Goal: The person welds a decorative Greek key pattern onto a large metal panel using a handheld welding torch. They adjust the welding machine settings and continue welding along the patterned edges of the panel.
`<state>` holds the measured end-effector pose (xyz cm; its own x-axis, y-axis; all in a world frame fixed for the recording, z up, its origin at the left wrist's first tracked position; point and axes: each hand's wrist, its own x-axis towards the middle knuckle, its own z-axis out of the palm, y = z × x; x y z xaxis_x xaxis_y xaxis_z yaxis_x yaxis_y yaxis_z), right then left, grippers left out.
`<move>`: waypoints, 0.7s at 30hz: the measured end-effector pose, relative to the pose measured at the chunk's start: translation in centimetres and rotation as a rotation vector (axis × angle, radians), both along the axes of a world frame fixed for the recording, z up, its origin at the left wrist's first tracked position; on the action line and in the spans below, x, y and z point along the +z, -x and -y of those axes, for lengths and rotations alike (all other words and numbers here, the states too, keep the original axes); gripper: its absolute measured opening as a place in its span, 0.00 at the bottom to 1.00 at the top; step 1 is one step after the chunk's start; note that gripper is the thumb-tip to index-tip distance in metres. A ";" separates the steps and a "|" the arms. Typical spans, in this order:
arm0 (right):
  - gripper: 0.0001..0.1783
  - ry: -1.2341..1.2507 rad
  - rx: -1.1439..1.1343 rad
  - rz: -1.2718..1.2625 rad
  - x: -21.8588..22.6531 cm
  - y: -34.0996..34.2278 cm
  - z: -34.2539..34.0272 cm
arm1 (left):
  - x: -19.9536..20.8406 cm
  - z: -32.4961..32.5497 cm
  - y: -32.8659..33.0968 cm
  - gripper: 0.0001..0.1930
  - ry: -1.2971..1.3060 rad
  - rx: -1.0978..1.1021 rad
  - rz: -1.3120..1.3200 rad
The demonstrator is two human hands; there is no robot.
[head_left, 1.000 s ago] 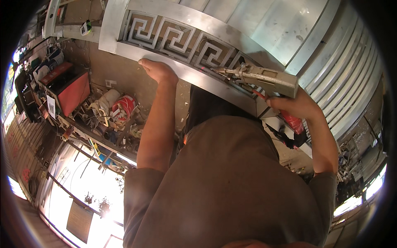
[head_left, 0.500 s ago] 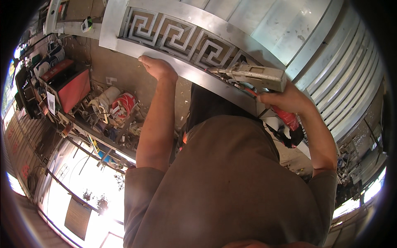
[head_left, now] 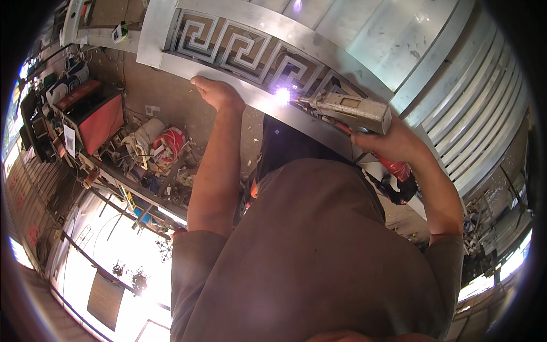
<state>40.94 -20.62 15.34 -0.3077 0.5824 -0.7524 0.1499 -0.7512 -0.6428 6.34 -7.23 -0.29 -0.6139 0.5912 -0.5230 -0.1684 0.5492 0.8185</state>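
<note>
The biggest thing is the silver metal gate panel (head_left: 393, 51), which lies in front of the person and fills the upper part of the view. The brown short-sleeved shirt (head_left: 313, 245) of the person is just below it. Along the near edge of the panel runs a flat silver metal rail (head_left: 322, 124), and beside this rail is a band of grey metal square spirals (head_left: 248, 60). On the left, well apart, stands a red-and-dark box (head_left: 101, 125); near it is a red-and-white round bucket (head_left: 170, 142). A long, pale metal hand tool (head_left: 350, 109) points leftward over the rail. The right hand (head_left: 393, 139) is closed around its red grip. The left hand (head_left: 218, 94) is at the rail's outer edge; its fingers are mostly hidden, so I cannot tell how firmly it holds. At the tool's tip shines a small white-violet spark (head_left: 282, 96).
</note>
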 end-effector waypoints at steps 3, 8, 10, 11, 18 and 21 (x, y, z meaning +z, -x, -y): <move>0.40 0.027 -0.005 0.019 0.3 0.1 -0.1 | 0.1 0.0 -0.1 0.45 0.021 -0.002 -0.022; 0.40 0.011 0.026 0.052 0.2 0.0 -0.1 | 0.3 0.0 -0.3 0.45 0.009 -0.015 -0.038; 0.40 -0.021 0.026 0.043 -0.1 0.0 0.1 | 0.4 -0.1 -0.3 0.45 0.008 -0.016 -0.036; 0.40 -0.054 0.020 0.034 -0.4 0.1 0.2 | 0.4 -0.1 -0.3 0.44 0.003 -0.014 -0.017; 0.39 -0.072 0.013 0.046 -0.2 0.0 0.4 | 0.5 -0.1 -0.3 0.44 0.017 -0.021 -0.026; 0.39 -0.044 0.015 0.063 0.6 -0.1 0.2 | 0.8 -0.1 -0.5 0.44 0.032 -0.022 -0.047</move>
<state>41.04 -20.81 15.92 -0.2693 0.6109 -0.7445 0.2026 -0.7198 -0.6639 6.88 -7.09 0.48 -0.6256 0.5882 -0.5124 -0.1177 0.5782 0.8074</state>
